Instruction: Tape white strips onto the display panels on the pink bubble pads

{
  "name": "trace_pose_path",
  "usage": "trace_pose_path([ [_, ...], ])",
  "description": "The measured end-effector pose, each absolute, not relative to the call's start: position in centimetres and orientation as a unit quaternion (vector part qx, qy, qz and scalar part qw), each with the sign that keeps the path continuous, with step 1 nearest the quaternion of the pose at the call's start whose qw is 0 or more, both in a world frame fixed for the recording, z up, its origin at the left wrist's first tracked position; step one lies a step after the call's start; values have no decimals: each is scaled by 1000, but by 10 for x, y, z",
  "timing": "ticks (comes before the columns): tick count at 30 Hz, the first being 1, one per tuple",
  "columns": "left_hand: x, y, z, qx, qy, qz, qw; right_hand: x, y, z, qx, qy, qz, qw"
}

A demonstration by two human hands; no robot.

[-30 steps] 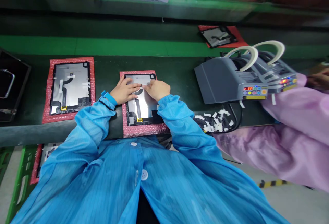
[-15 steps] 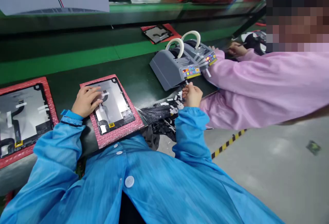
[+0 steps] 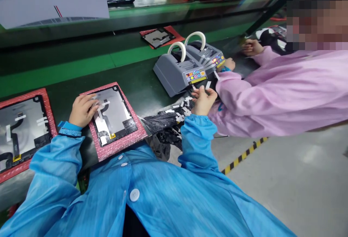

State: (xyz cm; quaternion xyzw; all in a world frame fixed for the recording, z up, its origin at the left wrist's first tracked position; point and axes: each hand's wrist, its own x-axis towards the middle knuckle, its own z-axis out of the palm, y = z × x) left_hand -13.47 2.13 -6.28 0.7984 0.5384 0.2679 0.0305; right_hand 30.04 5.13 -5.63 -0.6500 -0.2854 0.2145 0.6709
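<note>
the left hand [image 3: 83, 109], fingers extended and gripping nothing visible, rests on the panel's [image 3: 118, 108] left side, likely steadying it; bubble wrap [image 3: 119, 145] beneath appears to cushion it. farther right, the right hand [image 3: 203, 101] grips a white strip [image 3: 208, 85] beside the tape dispenser [image 3: 174, 73], keeping its outlet within fingertip reach.

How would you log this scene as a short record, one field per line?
Left hand: fingers over the left edge of a panel
Right hand: by the nearer grey machine, white strip at its fingers
Under panel: pink bubble wrap
White scraps: on black plastic
Further left: another panel, cut by frame
Co-worker: pink sleeve
</note>
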Motion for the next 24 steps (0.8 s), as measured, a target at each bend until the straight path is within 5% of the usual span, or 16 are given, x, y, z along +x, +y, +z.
trace_pose_path([
  [14,-64,16,-28,810,495,296,104,282,33,-37,-671,-384,123,622],
  [24,-5,11,-13,785,462,317,264,171,3,-19,-458,-630,437,450],
])
